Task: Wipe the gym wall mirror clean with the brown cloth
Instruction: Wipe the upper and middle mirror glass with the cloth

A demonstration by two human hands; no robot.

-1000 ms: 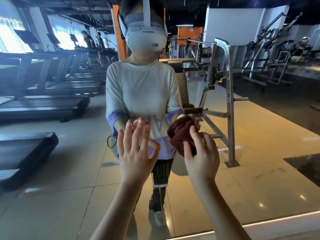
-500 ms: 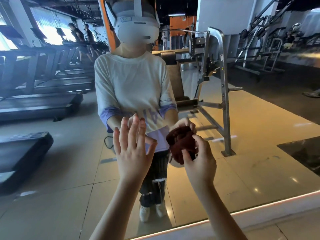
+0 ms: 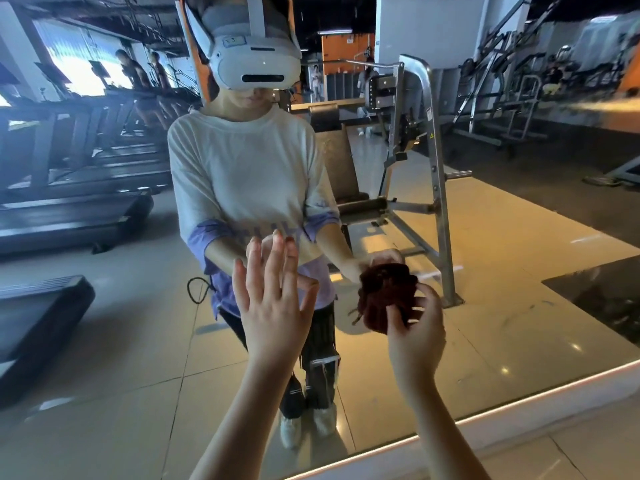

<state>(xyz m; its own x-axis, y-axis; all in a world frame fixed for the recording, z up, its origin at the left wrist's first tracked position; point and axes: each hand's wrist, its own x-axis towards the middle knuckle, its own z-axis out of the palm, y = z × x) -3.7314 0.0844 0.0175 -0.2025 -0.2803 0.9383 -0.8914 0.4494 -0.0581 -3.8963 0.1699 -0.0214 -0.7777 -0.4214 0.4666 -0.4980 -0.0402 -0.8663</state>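
Since half a second ago our right hand (image 3: 417,336) has slid the brown cloth (image 3: 382,292) a little to the right, and the gap to our left hand (image 3: 273,308) is wider. The right hand's fingers and thumb curl round the cloth, which is bunched into a ball and gripped from its near side. The far side of the ball meets its own reflection, so we judge it to be touching the mirror (image 3: 519,327) low down. A few loose threads hang from the bundle's left. Our left hand holds nothing, fingers straight and slightly apart. Its fingertips meet their reflection, so they seem to rest on the glass, near the cloth. Further out, the glass reflects a steel bench rack (image 3: 433,174) and a row of treadmills (image 3: 79,209).

We see two risks. A ball of cloth meets the glass over only a small patch, so strokes may leave unwiped bands between them. The bare left hand on the mirror may leave fresh prints on glass we mean to clean, unless we wipe over that spot too
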